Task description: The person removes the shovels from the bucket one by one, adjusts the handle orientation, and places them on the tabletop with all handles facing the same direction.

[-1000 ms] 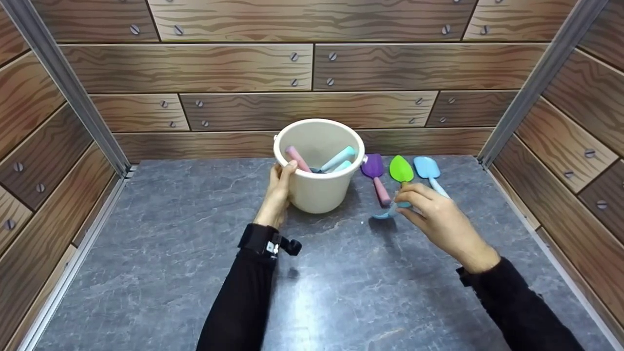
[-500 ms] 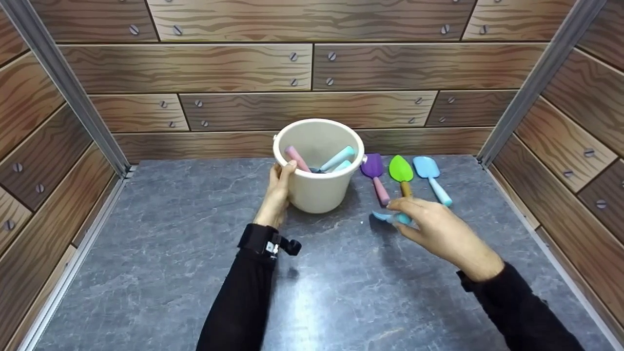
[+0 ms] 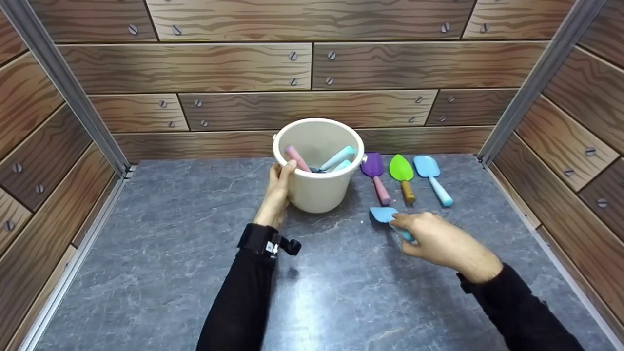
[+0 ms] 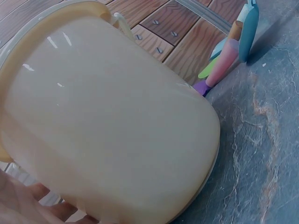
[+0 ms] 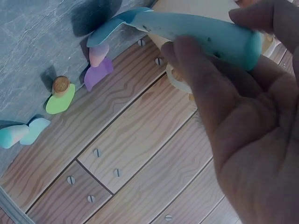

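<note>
My left hand grips the left side of a cream bucket, its thumb up at the rim. Inside the bucket, a pink handle and two turquoise handles lean against the wall. To the right, my right hand holds a blue toy shovel by its turquoise handle. In the right wrist view that handle lies between thumb and fingers, with the blade pointing away from the palm. The left wrist view is mostly filled by the bucket's side; only some fingers show below it.
Right of the bucket lie a purple shovel with a pink handle, a green shovel with a brown handle and a light blue shovel. Behind them stands a wood-patterned wall; similar walls close both sides of the grey marbled tabletop.
My right hand has moved slightly toward me with the blue shovel and turned it, so the blade now shows its broad face. The left hand and bucket have stayed in place.
</note>
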### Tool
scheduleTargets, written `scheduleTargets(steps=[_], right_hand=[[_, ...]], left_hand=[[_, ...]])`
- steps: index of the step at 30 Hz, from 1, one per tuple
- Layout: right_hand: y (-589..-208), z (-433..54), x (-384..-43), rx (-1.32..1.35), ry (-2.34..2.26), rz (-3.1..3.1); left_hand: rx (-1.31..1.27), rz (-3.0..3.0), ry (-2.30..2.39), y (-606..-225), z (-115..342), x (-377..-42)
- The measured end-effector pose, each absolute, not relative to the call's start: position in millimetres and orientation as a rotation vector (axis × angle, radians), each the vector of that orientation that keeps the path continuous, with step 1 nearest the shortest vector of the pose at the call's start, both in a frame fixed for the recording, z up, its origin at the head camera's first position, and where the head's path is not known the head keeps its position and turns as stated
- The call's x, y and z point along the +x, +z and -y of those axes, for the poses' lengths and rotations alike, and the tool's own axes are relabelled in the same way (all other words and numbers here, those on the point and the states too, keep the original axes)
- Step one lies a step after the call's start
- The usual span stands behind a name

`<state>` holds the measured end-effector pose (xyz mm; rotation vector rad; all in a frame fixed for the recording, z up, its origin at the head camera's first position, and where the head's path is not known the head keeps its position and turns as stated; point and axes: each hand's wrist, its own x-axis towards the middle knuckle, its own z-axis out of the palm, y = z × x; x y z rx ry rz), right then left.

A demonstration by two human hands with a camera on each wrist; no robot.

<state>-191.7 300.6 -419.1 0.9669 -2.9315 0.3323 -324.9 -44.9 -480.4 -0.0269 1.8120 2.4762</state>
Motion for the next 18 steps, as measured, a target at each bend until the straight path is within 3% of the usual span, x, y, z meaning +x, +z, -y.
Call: scheduleTargets(steps=[18], right_hand=[[-437, -295, -186, 0.955, 0.243, 3.275]], left_hand=[[-0.012, -1.783, 2.483, -481, 45, -324]])
